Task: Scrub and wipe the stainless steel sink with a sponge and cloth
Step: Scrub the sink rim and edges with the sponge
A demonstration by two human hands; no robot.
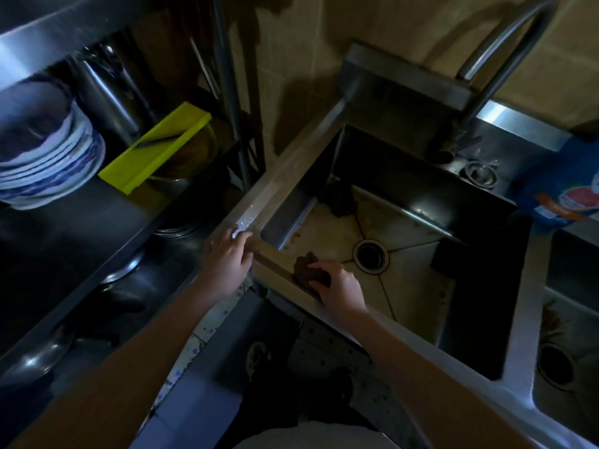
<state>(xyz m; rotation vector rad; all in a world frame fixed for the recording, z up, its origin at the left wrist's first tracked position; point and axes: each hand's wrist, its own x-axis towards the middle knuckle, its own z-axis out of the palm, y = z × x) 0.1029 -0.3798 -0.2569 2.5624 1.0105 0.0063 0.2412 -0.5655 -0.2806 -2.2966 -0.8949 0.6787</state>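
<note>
The stainless steel sink point(418, 283) has a deep basin with a round drain point(370, 255) in its stained floor. My right hand point(338, 285) grips a dark brown sponge point(306, 268) against the sink's near rim. My left hand point(227, 254) rests on the rim's left corner with its fingers spread. A dark crumpled cloth point(337, 197) lies in the basin's far left corner. A dark block point(445, 257) sits on the basin floor at the right.
A curved faucet point(492, 76) rises behind the basin. A blue packet point(564, 186) stands at the right, beside a second basin point(570, 345). On the left, a shelf holds stacked plates point(48, 150), a yellow board point(155, 147) and metal pots.
</note>
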